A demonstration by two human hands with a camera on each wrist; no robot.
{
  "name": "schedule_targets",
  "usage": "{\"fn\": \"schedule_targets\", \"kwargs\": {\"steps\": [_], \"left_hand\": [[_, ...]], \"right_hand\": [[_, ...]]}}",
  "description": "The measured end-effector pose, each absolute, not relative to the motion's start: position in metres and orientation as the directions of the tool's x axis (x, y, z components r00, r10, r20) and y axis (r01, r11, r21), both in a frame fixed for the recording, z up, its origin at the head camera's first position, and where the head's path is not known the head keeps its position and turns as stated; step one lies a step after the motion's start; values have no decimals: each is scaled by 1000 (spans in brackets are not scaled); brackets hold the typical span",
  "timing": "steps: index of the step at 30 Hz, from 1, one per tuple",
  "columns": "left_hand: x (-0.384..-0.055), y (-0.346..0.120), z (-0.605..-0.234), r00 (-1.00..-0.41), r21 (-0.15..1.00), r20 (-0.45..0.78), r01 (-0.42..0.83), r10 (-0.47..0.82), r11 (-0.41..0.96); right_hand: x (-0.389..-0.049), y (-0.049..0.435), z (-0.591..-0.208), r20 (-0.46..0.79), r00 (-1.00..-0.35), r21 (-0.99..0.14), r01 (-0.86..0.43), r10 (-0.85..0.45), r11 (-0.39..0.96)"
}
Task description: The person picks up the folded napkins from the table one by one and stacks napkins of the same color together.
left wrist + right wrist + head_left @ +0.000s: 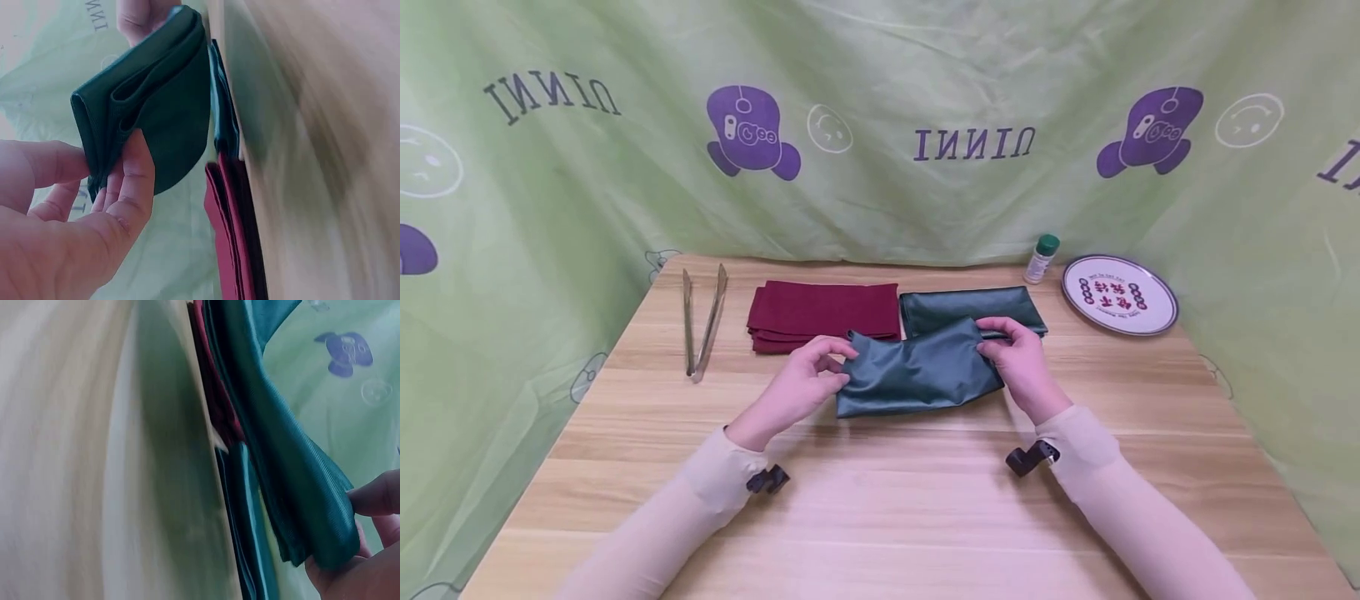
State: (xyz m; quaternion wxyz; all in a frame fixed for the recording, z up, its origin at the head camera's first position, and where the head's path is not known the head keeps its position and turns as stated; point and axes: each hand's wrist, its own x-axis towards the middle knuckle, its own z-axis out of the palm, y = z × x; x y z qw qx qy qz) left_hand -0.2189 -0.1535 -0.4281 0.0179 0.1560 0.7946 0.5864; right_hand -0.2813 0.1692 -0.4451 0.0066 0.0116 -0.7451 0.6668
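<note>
A folded dark green cloth (pixel 917 375) is held up between both hands, above the table and in front of two other folded cloths. My left hand (pixel 812 375) pinches its left end; in the left wrist view, several fold layers of the green cloth (pixel 169 106) show between thumb and fingers. At the right end, my right hand (pixel 1018 362) grips the cloth with thumb and fingers, the rounded fold facing the right wrist camera. Behind it lie a folded dark red cloth (pixel 827 308) and a second folded green cloth (pixel 1000 304), the latter partly hidden.
Metal tongs (pixel 700 333) lie to the left on the wooden table (pixel 880 517). At the back right stand a small green-capped bottle (pixel 1041 258) and a white plate (pixel 1097 312) with red lettering. A green printed curtain (pixel 880 167) hangs around the table's back and sides.
</note>
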Motion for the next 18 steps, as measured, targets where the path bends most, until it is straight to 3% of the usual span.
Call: {"fn": "schedule_targets", "kwargs": {"steps": [9, 18], "left_hand": [[-246, -121, -418, -942, 903, 241, 305, 233, 302], [-278, -98, -425, -958, 899, 209, 268, 198, 346]], "right_hand": [[-302, 198, -435, 35, -996, -987, -20, 86, 162], [-326, 220, -433, 21, -986, -979, 14, 168, 203]]}}
